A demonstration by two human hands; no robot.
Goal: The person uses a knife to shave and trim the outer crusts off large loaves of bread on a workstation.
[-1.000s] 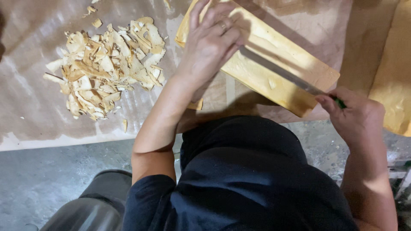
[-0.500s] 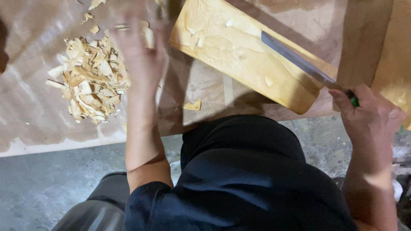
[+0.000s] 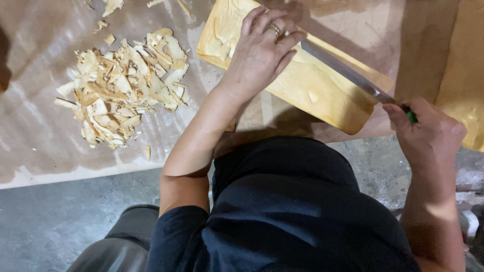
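Note:
My left hand (image 3: 262,50), with a ring on one finger, lies on top of a long pale yellow wooden block (image 3: 312,90) and covers its upper middle. The block rests slantwise on a brown sheet (image 3: 45,75). My right hand (image 3: 428,133) grips the green handle of a long knife (image 3: 348,75). The knife's blade lies flat along the block's top, its tip hidden under my left fingers. A heap of pale shavings (image 3: 123,85) sits to the left of the block, a hand's width from my left wrist.
A second yellow piece (image 3: 464,75) lies at the right edge. Loose chips (image 3: 111,7) are scattered at the top. Grey concrete floor (image 3: 55,221) runs below the sheet's front edge, and my dark shirt (image 3: 297,211) fills the lower middle.
My left hand swung out toward the shavings pile half a second ago and has come back onto the block. The knife has stayed on the block in my right hand.

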